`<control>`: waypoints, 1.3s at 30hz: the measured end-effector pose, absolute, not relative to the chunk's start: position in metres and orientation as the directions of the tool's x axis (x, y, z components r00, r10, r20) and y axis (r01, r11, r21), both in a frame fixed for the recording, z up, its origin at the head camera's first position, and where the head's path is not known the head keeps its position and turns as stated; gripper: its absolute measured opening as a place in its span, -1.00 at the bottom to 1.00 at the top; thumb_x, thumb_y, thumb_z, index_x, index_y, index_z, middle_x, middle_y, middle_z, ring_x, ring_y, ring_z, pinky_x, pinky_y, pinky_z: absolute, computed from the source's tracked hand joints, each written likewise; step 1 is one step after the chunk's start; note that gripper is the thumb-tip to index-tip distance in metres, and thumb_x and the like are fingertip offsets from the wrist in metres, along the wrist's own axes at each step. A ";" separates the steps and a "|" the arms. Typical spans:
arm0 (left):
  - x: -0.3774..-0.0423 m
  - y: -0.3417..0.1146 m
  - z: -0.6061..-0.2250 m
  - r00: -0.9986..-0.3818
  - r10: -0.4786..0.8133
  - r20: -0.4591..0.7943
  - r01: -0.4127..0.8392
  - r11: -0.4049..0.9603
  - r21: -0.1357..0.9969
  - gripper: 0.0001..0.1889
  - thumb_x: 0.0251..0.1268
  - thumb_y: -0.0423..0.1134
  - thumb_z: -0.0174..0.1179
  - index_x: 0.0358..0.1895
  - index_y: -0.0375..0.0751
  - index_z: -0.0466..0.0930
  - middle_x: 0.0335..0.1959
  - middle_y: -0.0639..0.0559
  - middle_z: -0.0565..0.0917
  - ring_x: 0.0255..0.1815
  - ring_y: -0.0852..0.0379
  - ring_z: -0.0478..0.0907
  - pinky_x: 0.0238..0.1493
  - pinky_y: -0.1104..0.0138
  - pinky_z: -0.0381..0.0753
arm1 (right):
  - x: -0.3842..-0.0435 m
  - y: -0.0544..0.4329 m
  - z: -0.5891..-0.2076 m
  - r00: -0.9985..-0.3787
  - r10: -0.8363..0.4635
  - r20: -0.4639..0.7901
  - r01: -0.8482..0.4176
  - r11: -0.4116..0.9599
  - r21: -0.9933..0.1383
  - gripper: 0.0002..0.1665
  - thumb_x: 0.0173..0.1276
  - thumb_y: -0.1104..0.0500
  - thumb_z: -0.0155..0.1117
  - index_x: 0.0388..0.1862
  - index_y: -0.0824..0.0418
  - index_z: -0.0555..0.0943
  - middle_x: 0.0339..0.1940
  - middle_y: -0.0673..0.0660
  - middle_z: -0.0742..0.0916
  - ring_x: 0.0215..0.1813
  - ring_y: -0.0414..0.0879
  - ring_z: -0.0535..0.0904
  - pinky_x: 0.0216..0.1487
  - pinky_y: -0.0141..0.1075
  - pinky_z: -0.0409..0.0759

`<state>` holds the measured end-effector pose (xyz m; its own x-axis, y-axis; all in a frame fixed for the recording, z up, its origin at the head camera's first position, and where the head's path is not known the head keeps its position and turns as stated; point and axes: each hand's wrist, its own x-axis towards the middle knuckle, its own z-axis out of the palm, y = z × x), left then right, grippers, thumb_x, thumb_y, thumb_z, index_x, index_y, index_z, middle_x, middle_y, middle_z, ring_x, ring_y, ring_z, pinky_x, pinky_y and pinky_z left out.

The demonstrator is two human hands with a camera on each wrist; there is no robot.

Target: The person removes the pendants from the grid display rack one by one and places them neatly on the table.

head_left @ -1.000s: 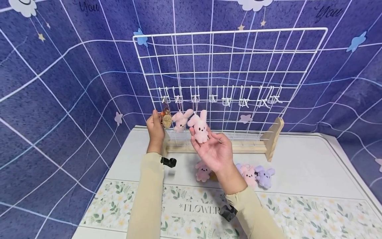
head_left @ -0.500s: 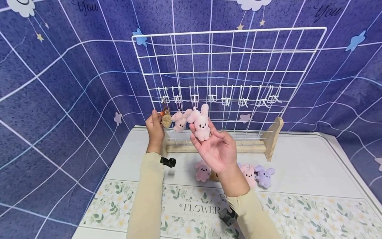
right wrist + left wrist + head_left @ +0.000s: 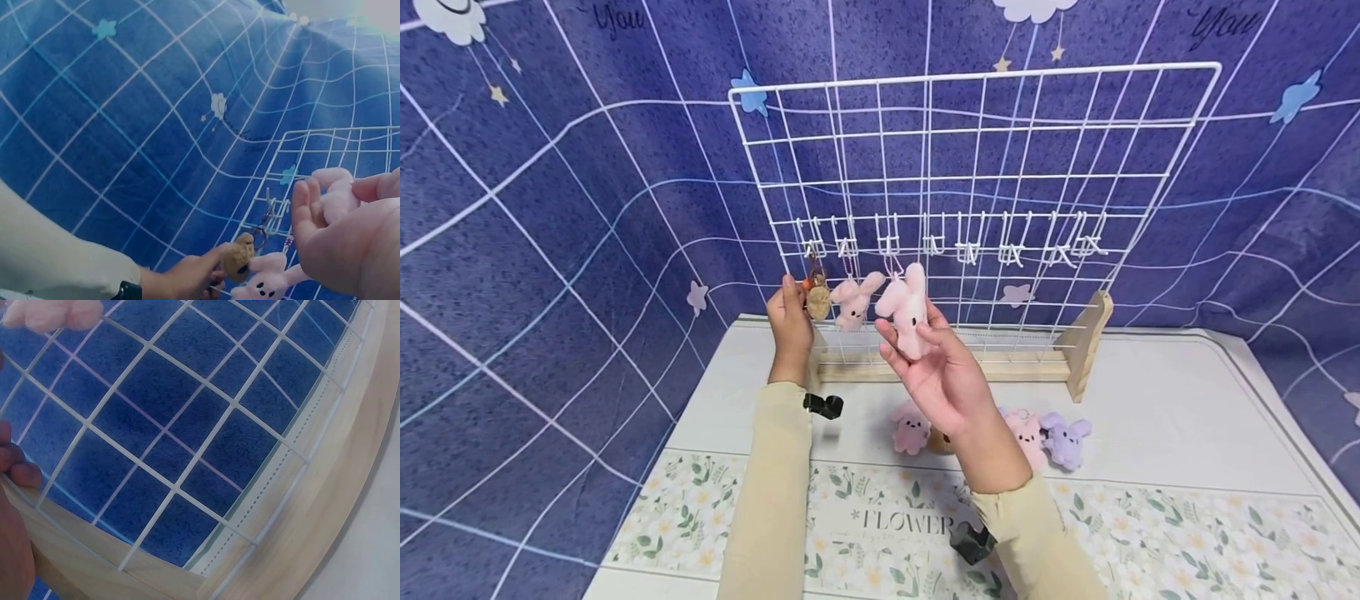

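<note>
My right hand [image 3: 943, 375] holds a pink plush bunny keychain [image 3: 910, 321] between thumb and fingers, turned side-on. Its chain runs up to a white hook on the wire grid rack [image 3: 977, 82]. At the rack's left edge, my left hand [image 3: 790, 325] grips the frame; its curled fingers [image 3: 25, 474] show at the edge wire in the left wrist view. Close by that hand hangs a brown plush keychain [image 3: 238, 259] with an orange bit. Between it and the held one hangs another pink bunny [image 3: 852, 307].
Several more white hooks [image 3: 1011, 252] line the grid to the right. On the table [image 3: 1172, 417] lie a pink bunny [image 3: 912, 430], a brown plush [image 3: 940, 442] partly behind my right arm, another pink bunny [image 3: 1027, 435] and a purple one [image 3: 1066, 440]. A wooden foot [image 3: 1088, 346] supports the rack.
The held pink bunny has turned from facing front to side-on, and my right thumb has come onto it. My left hand stays at the rack's edge.
</note>
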<state>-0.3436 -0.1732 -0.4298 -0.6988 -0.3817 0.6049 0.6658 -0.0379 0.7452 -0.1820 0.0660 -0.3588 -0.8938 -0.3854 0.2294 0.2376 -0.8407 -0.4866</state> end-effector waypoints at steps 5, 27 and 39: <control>-0.344 -0.174 -0.431 -0.698 -0.386 0.603 0.665 -0.039 0.746 -0.44 0.73 -0.21 -0.15 -0.68 0.08 0.27 -0.68 0.28 0.28 -0.66 0.40 0.21 -0.62 0.52 0.15 | -0.183 0.060 -0.361 -0.922 -0.349 0.169 0.175 -0.763 -0.622 -0.57 0.57 0.30 -0.11 0.26 -0.10 0.42 0.16 -0.04 0.66 0.12 -0.15 0.64 0.04 -0.38 0.59; -0.344 -0.172 -0.430 -0.702 -0.385 0.599 0.666 -0.057 0.744 -0.43 0.73 -0.23 -0.19 -0.69 0.06 0.25 -0.68 0.24 0.28 -0.67 0.41 0.23 -0.63 0.54 0.19 | -0.204 0.063 -0.379 -0.931 -0.362 0.040 0.121 -0.412 -0.903 -0.47 0.44 0.44 0.09 0.37 0.23 0.36 0.06 0.03 0.63 -0.01 -0.22 0.69 0.00 -0.39 0.74; -0.343 -0.172 -0.429 -0.697 -0.386 0.604 0.670 -0.053 0.740 -0.44 0.73 -0.25 -0.18 -0.68 0.02 0.25 -0.70 0.27 0.27 -0.67 0.40 0.21 -0.62 0.53 0.18 | -0.214 0.064 -0.398 -0.919 -0.393 0.004 0.131 -0.317 -0.939 -0.56 0.55 0.35 0.17 0.35 0.25 0.41 0.02 0.02 0.71 -0.06 -0.17 0.73 -0.06 -0.36 0.76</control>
